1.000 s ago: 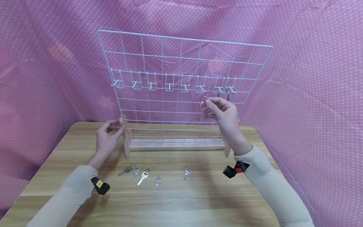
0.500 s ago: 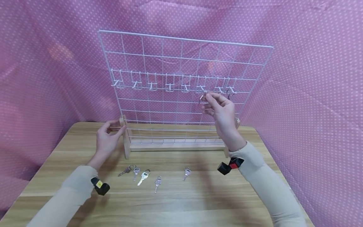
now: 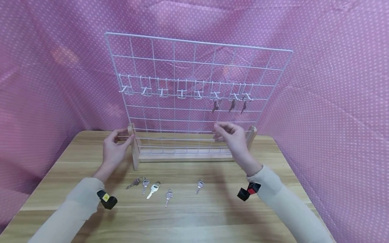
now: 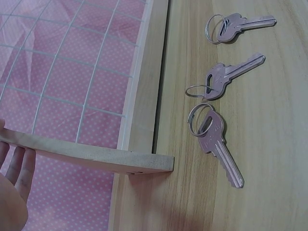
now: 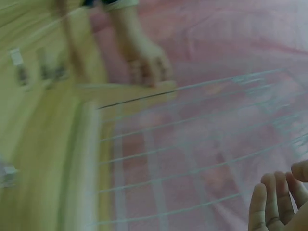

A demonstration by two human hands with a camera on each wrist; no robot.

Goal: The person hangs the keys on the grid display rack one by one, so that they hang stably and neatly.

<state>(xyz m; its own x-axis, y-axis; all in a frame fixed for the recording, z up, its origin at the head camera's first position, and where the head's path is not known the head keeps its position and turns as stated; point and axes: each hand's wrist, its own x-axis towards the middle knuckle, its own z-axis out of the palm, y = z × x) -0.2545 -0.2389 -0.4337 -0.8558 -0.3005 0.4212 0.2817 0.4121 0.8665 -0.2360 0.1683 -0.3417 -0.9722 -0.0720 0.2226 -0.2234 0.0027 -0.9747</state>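
Observation:
A white wire grid rack (image 3: 197,61) stands on wooden feet, with a row of white hooks (image 3: 181,93) across it. My left hand (image 3: 113,148) holds the rack's left wooden upright (image 3: 135,152), thumb in front and fingers at the outer side. My right hand (image 3: 234,138) is in front of the grid's lower right part, fingers loosely bent with nothing between them. Above it, a key (image 3: 215,106) hangs by its ring from the third hook from the right. Another key (image 3: 232,105) and a third key (image 3: 244,107) hang on the two rightmost hooks.
Several keys with rings lie on the wooden table (image 3: 188,222), among them a key (image 3: 154,189) at left and a lone key (image 3: 199,186) toward the right. A pink dotted cloth (image 3: 328,101) surrounds the back and sides. The right wrist view is blurred.
My right hand has moved the key up to the third hook from the right, let it go there, and come down below it. The left hand has stayed on the upright.

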